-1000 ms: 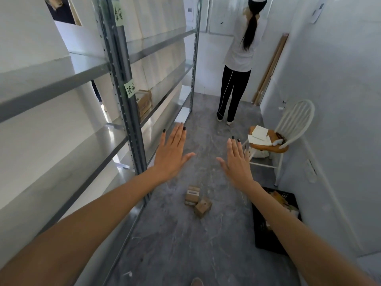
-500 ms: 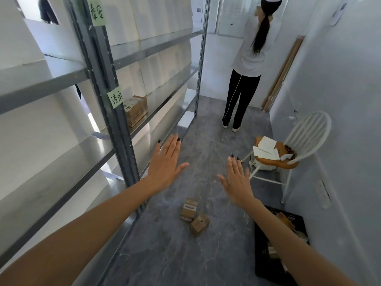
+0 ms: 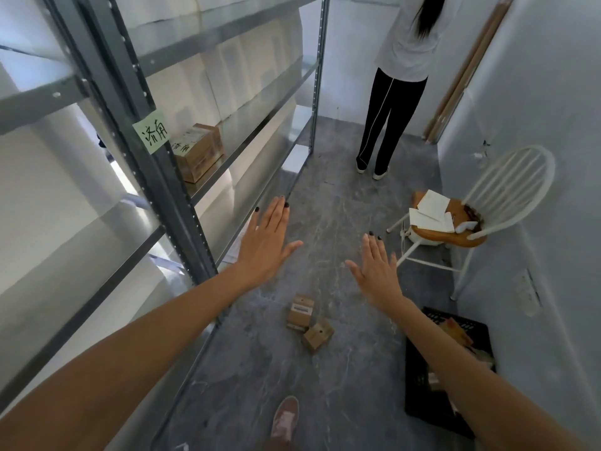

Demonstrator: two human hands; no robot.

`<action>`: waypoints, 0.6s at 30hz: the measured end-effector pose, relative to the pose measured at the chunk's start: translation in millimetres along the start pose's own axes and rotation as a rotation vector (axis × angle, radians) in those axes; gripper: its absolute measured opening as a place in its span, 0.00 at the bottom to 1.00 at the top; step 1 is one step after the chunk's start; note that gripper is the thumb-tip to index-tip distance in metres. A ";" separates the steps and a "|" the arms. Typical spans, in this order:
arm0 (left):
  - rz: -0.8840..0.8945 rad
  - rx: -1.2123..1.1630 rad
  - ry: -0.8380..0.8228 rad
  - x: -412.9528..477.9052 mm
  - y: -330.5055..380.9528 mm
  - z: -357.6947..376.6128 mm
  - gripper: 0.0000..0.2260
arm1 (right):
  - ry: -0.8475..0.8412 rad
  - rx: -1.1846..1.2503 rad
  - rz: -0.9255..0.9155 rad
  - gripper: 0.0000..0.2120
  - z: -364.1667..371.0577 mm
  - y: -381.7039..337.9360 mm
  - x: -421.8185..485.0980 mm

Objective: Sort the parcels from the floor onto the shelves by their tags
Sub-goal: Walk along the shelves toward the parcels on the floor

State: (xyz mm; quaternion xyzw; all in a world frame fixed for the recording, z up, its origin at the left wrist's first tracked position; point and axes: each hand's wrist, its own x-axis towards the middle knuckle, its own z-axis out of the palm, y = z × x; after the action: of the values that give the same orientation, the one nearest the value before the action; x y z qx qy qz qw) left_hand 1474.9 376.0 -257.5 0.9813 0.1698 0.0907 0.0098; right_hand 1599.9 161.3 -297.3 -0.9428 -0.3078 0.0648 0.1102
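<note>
Two small cardboard parcels lie on the grey floor: a flat one with a label (image 3: pixel 300 312) and a smaller tilted one (image 3: pixel 318 335) touching it. My left hand (image 3: pixel 266 244) and my right hand (image 3: pixel 377 271) are stretched out in the air above them, fingers straight, holding nothing. The metal shelf rack (image 3: pixel 182 203) runs along my left. A green handwritten tag (image 3: pixel 152 131) sticks to its upright. One tagged cardboard parcel (image 3: pixel 196 151) sits on the shelf behind that tag.
A person in a white top and black trousers (image 3: pixel 390 118) stands at the aisle's far end. A white chair (image 3: pixel 468 222) with papers on its seat is on the right. A black crate (image 3: pixel 448 369) with items sits by the right wall. My shoe (image 3: pixel 286 418) shows below.
The view has tipped down and moved forward, so the parcels and the shelf tag look closer. Both hands stay outstretched and empty. My shoe has come into view.
</note>
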 end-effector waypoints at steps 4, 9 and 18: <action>0.000 -0.022 -0.046 27.0 -10.9 17.4 0.37 | -0.032 -0.022 0.020 0.36 8.7 -1.1 26.7; 0.007 -0.062 -0.099 47.6 -20.3 41.8 0.36 | -0.071 -0.027 0.043 0.35 22.5 -6.6 56.7; -0.010 -0.139 -0.225 84.8 -35.8 88.4 0.35 | -0.197 0.041 0.101 0.34 55.8 -4.0 95.8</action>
State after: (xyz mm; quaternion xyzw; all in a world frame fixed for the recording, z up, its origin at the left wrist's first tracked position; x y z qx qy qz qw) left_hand 1557.6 439.2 -331.4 0.9813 0.1658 -0.0086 0.0974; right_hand 1663.8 230.8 -355.5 -0.9437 -0.2678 0.1691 0.0953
